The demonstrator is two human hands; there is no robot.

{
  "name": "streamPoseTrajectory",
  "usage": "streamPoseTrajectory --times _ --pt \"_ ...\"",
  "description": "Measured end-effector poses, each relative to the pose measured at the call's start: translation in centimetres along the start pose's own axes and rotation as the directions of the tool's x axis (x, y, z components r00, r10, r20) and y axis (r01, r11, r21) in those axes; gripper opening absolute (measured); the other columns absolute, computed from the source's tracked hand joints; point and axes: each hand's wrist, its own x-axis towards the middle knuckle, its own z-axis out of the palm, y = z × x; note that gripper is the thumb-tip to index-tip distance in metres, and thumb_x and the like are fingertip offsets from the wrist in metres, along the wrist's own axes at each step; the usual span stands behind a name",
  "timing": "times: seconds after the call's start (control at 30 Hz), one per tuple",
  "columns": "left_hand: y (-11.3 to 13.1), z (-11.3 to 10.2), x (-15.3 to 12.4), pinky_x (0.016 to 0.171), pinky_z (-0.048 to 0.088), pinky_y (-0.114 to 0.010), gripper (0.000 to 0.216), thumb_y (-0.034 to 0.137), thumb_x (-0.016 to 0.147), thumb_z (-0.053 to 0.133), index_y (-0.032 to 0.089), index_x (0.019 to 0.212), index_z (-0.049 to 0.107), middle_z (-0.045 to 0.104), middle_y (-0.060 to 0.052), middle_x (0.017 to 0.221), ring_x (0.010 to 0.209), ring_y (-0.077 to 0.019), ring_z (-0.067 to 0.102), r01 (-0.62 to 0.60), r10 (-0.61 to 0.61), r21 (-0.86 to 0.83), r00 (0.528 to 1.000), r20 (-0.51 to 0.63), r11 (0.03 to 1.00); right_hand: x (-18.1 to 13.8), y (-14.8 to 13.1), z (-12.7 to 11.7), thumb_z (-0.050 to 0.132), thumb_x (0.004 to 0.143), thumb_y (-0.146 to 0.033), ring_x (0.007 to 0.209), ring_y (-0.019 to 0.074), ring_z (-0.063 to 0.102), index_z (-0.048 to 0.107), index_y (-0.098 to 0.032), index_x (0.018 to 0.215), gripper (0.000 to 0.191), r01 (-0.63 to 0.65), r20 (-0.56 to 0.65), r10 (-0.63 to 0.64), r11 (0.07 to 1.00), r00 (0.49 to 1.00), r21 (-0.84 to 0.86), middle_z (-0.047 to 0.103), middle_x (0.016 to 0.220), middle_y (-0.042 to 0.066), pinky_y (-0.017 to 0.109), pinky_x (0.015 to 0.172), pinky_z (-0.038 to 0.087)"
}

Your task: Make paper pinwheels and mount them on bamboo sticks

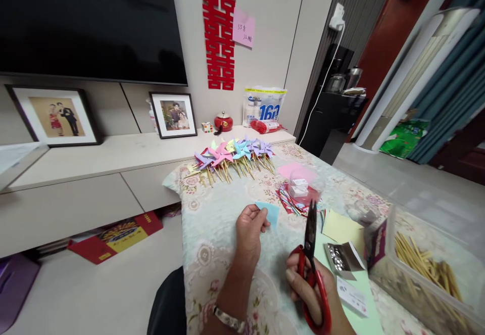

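Between the thumb and fingers of my left hand (250,226) is a small piece of blue paper (271,214), held over the table. My right hand (308,279) is wrapped round the red handles of a pair of scissors (310,234). The dark blades point up and away from me and look nearly closed, apart from the paper. Beyond my hands, several paper pinwheels (233,153) on thin sticks lie in a pile, in pink, purple, blue and yellow.
On the right stand a clear plastic box (420,274) of sticks, yellow paper (343,226) and an open small box (343,259) of shiny pieces. Near the middle right are small white boxes (298,187) and striped strips (290,201). A flowered cloth (223,208) covers the table.
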Motion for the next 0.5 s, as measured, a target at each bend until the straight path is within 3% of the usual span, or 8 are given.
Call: streamPoseTrajectory --times 0.17,0.3,0.5 --pt "0.3 0.1 -0.5 0.044 0.028 -0.018 0.036 0.030 0.056 0.087 0.016 0.070 0.057 0.056 0.005 0.058 0.048 -0.0049 0.043 0.033 -0.030 -0.042 0.997 0.068 0.999 2.5 -4.7 -0.7 0.074 0.077 -0.052 0.070 0.0205 0.061 0.064 -0.020 0.092 0.037 0.133 -0.278 -0.194 0.965 0.941 -0.226 0.067 0.081 0.005 0.031 0.065 0.049" --pt "1.0 0.2 -0.7 0.046 0.030 -0.018 0.036 0.027 0.055 0.089 0.015 0.070 0.059 0.056 0.004 0.061 0.051 -0.0053 0.043 0.061 -0.051 -0.103 0.994 0.100 0.993 6.2 -7.4 -0.8 0.074 0.078 -0.050 0.082 0.0242 0.065 0.065 -0.021 0.093 0.033 0.195 -0.296 -0.256 0.955 0.920 -0.222 0.070 0.088 0.005 0.034 0.076 0.050" --pt "0.9 0.2 -0.8 0.048 0.031 -0.018 0.032 0.028 0.059 0.088 0.014 0.075 0.063 0.059 0.002 0.065 0.052 -0.0053 0.043 0.085 -0.072 -0.085 0.986 0.147 0.993 7.7 -5.6 0.4 0.078 0.073 -0.044 0.080 0.0245 0.066 0.066 -0.020 0.092 0.033 0.210 -0.280 -0.238 0.969 0.930 -0.127 0.072 0.088 0.006 0.035 0.074 0.049"
